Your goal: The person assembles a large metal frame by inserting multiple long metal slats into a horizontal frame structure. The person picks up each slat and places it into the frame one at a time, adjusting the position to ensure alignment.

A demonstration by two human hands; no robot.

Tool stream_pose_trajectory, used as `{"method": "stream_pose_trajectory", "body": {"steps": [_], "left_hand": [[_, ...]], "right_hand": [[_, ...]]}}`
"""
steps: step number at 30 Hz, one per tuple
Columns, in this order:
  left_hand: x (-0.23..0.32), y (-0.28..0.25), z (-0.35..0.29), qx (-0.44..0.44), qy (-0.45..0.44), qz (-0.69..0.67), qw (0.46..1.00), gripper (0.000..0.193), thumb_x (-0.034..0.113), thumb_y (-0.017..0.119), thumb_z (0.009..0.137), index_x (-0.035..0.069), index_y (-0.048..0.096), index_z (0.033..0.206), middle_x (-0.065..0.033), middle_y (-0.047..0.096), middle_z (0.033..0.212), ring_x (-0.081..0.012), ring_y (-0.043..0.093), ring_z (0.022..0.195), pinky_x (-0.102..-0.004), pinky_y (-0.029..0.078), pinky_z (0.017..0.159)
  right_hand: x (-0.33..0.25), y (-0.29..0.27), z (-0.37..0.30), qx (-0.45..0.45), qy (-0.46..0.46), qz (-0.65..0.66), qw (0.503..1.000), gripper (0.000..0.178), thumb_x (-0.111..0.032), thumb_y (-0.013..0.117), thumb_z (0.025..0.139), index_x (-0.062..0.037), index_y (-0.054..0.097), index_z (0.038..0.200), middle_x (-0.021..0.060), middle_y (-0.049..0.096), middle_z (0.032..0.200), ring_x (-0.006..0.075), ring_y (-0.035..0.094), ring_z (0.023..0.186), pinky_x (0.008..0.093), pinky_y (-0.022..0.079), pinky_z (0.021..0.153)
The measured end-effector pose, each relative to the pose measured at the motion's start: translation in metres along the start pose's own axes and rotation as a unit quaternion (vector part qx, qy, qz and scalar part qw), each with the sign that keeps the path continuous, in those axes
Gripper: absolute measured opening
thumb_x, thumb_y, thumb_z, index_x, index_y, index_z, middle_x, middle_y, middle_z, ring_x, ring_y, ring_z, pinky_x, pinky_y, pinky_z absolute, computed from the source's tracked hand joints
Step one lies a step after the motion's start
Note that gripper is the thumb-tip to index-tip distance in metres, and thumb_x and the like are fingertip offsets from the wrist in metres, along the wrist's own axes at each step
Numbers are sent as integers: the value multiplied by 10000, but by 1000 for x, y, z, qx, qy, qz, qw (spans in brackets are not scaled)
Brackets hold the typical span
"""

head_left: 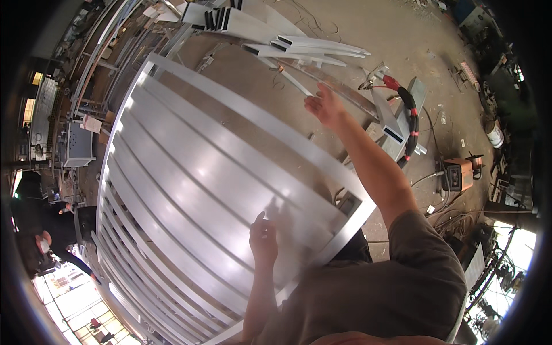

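A large panel of silvery metal slats in a frame [198, 158] spans the space before me. Over its near part is my left hand [264, 240], its fingers curled in. A small bright spot shows at those fingers; whether it is a held thing I cannot make out. My right arm stretches out past the panel's right side. At its end, my right hand [326, 108] has its fingers apart and grips nothing that I can see. Close to it lie a narrow metal strip [298, 84] and a long brownish metal bar [342, 91].
Cut metal tubes [241, 24] lie beyond the panel. To the right are a black-and-red cable [410, 109], a rectangular tube [388, 118] and an orange machine [459, 174]. A person in dark clothes [54, 224] is at the far left, near stacked metal stock [98, 63].
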State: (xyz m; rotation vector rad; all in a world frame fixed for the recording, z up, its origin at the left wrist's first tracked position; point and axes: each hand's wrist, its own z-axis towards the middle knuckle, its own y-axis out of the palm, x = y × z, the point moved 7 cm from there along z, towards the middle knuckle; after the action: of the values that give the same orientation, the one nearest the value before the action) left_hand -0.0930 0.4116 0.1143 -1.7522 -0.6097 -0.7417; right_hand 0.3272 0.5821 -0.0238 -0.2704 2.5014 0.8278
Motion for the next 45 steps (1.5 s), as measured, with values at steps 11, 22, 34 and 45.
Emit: {"method": "stream_pose_trajectory", "body": {"steps": [11, 22, 34, 45], "left_hand": [[156, 53, 361, -97, -32, -297, 949, 882, 448, 652, 1037, 26, 176, 1649, -227, 432, 1548, -356, 504, 1398, -459, 415, 1177], [213, 119, 511, -114, -106, -330, 931, 762, 454, 660, 1027, 34, 314, 1560, -173, 449, 1513, -315, 538, 1362, -468, 424, 1185], [242, 132, 457, -35, -22, -142, 989, 837, 554, 880, 791, 1, 509, 1298, -170, 640, 1177, -231, 629, 1054, -427, 530, 886], [282, 134, 382, -55, 29, -179, 982, 534, 192, 825, 880, 35, 483, 1259, -110, 598, 1128, -175, 599, 956, -349, 522, 790]], "right_hand": [[-100, 96, 235, 76, -21, -27, 996, 566, -455, 769, 933, -61, 592, 1298, 141, 598, 1181, 269, 616, 954, 383, 535, 744], [-96, 83, 256, 49, 67, -38, 996, 315, -339, 737, 910, -138, 625, 1125, 102, 626, 963, 198, 591, 777, 342, 455, 571], [-92, 112, 155, -206, 143, 18, 968, 534, -422, 555, 967, -76, 565, 1374, 174, 633, 1295, 327, 619, 1233, 583, 473, 1095], [-102, 66, 167, -105, -9, 169, 980, 382, -221, 703, 971, -51, 573, 1287, 149, 631, 1245, 338, 646, 1143, 582, 552, 1007]]}}
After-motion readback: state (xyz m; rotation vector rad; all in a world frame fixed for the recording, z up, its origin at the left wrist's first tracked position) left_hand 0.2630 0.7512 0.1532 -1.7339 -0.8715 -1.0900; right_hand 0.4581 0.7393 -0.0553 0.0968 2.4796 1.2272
